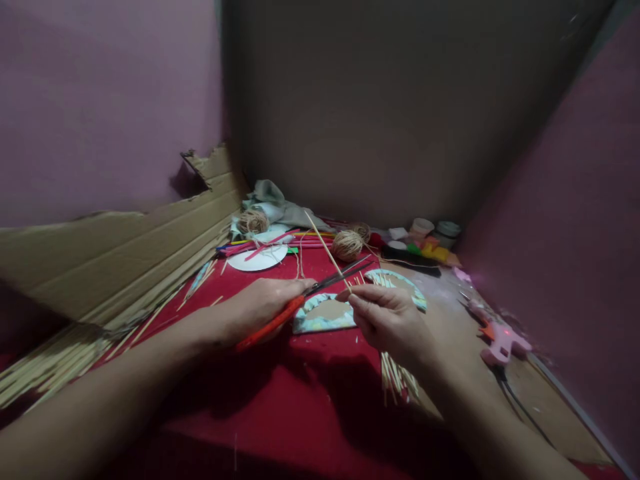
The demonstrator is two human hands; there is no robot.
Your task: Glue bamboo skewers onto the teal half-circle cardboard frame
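My left hand (270, 303) is closed round the orange handles of a pair of scissors (273, 325). The dark blades point right and away from me, slightly apart, and cross a thin wooden stick (325, 245). Between thumb and fingers my right hand (385, 313) pinches the lower end of that stick, which slants up to the left. Below the blades lies a half-round cardboard piece (327, 321) with a pale blue-green wrapped rim. A second wrapped piece (417, 297) lies behind my right hand. Cut sticks (395, 380) are bunched below the right wrist.
Long sticks (55, 363) lie at left beside a torn cardboard sheet (125, 247). Twine balls (347, 245), a white disc (257, 259) and coloured strips are at the back. A pink glue gun (503, 343) with a cord rests at right.
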